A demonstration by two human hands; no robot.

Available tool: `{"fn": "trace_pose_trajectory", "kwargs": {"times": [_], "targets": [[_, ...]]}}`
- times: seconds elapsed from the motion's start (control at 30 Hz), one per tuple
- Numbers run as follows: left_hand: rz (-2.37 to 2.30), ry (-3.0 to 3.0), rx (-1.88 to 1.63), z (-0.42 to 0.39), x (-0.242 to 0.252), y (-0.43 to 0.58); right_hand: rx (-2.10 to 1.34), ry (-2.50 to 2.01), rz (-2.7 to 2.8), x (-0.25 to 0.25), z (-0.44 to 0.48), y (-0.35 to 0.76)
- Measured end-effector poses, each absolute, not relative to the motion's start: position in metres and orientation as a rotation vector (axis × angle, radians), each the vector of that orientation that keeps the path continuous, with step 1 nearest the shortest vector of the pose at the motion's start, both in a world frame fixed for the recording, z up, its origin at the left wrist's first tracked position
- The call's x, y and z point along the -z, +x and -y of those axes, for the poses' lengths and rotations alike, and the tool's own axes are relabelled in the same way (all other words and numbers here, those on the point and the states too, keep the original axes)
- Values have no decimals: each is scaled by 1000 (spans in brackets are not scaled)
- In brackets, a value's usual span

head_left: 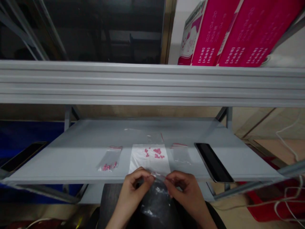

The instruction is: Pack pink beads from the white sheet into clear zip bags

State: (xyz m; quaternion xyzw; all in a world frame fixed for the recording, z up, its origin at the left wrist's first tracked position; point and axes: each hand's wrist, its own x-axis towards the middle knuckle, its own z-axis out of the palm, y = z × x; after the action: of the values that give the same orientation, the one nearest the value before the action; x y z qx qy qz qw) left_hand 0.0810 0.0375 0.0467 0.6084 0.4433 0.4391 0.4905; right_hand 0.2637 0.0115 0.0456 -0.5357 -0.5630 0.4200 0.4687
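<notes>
- So, far left, a flat black slab [22, 156] lay just off the grey metal shelf [59, 163].
- Next came a clear zip bag [110, 158] on the shelf. It had a small clump of pink beads [108, 166] down at its bottom end, so that bag looked done.
- Then a white sheet [140, 160] lay flat w/ more pink beads [154, 152] loose on top. Those were not in a bag yet.
- L hand [135, 190] was shut tight, finger + thumb pinching one end of a small clear bag [158, 176].
- R hand [188, 194] pinched the other end. The bag was held up btwn both hands, just in front of the shelf edge. I couldn't tell if anything was in it.
- Under the hands sat a dark plastic bag [154, 203] w/ shiny spots.
- Right of the sheet lay an empty-looking clear bag [181, 153], red line at its top.
- Then a black tablet [213, 162] sat tilted on the shelf edge.
- Up top, pink boxes [228, 31] stood on a higher shelf.
</notes>
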Motion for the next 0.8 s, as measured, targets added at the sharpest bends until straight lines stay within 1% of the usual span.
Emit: {"fn": "trace_pose_trajectory", "kwargs": {"times": [0.27, 0.5, 0.8], "targets": [[-1018, 1526, -1163, -36, -41, 90, -987, -1325, 1495, -45, -7, 270], [-1066, 1680, -1232, -29, -43, 89, -779, -1202, 1632, -58, -9, 267], [-1086, 1957, -1380, -22, -54, 88, -761, -1156, 1624, -65, -16, 251]]}}
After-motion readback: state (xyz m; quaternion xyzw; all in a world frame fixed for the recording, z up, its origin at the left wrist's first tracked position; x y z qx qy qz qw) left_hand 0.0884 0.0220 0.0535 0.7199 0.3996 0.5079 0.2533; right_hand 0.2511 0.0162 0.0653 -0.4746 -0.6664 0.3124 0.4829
